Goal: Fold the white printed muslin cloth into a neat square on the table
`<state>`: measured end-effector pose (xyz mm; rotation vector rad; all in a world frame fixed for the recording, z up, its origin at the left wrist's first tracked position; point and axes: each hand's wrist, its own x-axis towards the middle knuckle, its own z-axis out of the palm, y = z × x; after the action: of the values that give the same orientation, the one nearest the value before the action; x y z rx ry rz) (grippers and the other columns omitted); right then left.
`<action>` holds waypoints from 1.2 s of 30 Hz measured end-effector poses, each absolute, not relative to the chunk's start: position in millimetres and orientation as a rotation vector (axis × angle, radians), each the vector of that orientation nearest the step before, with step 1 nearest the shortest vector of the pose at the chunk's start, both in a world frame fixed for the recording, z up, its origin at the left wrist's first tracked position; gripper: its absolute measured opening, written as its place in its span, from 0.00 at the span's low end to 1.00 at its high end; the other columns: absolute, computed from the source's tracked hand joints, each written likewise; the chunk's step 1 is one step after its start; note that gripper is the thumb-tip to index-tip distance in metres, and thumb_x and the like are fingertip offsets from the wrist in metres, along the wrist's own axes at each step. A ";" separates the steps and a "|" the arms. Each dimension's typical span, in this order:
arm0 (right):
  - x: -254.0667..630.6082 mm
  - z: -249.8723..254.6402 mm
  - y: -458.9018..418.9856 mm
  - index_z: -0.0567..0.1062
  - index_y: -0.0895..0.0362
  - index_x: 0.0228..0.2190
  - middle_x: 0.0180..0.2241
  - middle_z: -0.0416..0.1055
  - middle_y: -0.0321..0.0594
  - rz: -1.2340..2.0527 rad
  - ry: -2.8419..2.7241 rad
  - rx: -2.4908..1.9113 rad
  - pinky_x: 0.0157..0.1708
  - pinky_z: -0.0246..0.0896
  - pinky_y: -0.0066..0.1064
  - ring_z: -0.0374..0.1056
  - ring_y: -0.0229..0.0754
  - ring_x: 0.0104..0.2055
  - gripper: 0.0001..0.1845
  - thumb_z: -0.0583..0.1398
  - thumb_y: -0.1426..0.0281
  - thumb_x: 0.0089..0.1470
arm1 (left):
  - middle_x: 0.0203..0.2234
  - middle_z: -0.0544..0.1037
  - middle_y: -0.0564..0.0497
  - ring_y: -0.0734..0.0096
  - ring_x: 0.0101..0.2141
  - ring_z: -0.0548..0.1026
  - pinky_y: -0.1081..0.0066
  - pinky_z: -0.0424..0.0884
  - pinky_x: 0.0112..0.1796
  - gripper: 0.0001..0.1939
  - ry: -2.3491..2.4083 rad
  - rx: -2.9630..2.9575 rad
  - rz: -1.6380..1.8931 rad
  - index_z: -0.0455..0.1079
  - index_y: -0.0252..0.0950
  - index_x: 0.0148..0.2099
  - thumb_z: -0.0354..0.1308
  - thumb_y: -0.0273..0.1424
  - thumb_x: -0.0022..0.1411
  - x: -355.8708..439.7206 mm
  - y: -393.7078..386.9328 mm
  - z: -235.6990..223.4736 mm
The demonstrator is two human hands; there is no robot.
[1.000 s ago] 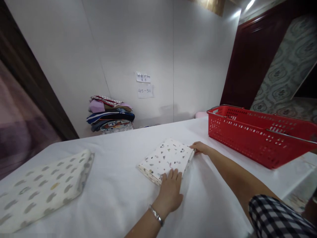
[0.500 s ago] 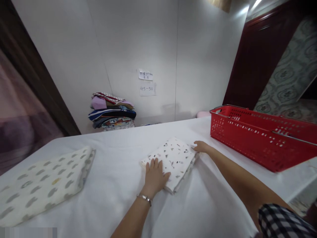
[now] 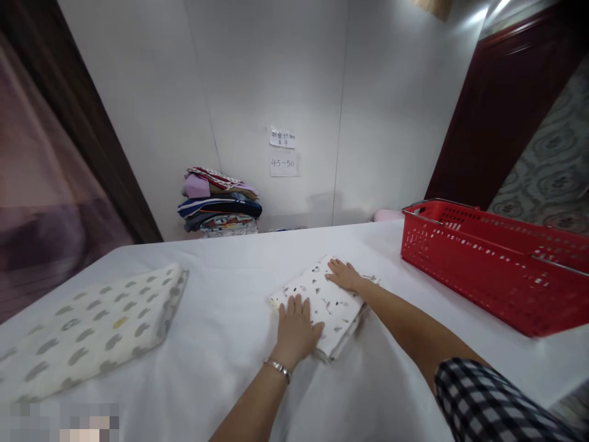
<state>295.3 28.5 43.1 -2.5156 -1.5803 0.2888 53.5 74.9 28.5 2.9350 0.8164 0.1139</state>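
Observation:
In the head view, a folded white cloth (image 3: 329, 310) with small grey and brown prints lies in the middle of the white-covered table (image 3: 221, 319). My left hand (image 3: 297, 328) rests flat on its near left part, fingers spread. On the far part of the same cloth lies my right hand (image 3: 345, 275), palm down with its fingers stretched out. Both palms hide some of the print. Over to the left is a larger folded cream cloth (image 3: 99, 328) with grey cloud-like shapes, touched by neither hand.
A red perforated basket (image 3: 478, 264) with metal handles stands on the table at the right. Behind the far edge is a stack of folded fabrics (image 3: 223, 205) against the wall. Two paper notes (image 3: 284, 162) are stuck on that wall. A pinkish curtain (image 3: 50, 202) hangs at the left.
My right hand has moved from the printed cloth's right corner onto its top, further left. My left hand stays on the cloth. The whole view has shifted slightly.

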 end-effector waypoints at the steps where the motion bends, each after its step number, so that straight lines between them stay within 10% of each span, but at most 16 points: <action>1: 295.7 46.1 29.5 0.55 0.57 0.59 0.64 0.42 0.46 0.290 -1.591 -2.518 0.59 0.32 0.49 0.35 0.48 0.65 0.32 0.44 0.54 0.58 | 0.62 0.49 0.39 0.51 0.62 0.45 0.49 0.40 0.57 0.37 0.819 2.933 0.112 0.50 0.32 0.64 0.38 0.50 0.59 53.7 74.4 28.5; 7: 279.2 52.4 52.5 0.49 0.58 0.61 0.65 0.34 0.44 0.191 -1.688 -2.451 0.60 0.20 0.45 0.26 0.45 0.66 0.35 0.42 0.52 0.58 | 0.63 0.47 0.39 0.50 0.62 0.43 0.49 0.39 0.57 0.37 0.833 2.926 0.085 0.50 0.32 0.64 0.38 0.50 0.59 55.3 73.3 29.1; 36: 307.2 29.2 -37.7 0.53 0.51 0.60 0.64 0.39 0.42 0.185 -1.307 -2.652 0.59 0.28 0.52 0.32 0.50 0.65 0.31 0.45 0.54 0.58 | 0.63 0.47 0.39 0.49 0.62 0.43 0.48 0.39 0.57 0.38 0.826 2.910 0.056 0.49 0.31 0.64 0.38 0.50 0.59 56.1 69.3 35.4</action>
<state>307.2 -37.7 29.2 -2.6521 -1.3072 0.1852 56.1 69.3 35.4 2.9100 0.8259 0.0559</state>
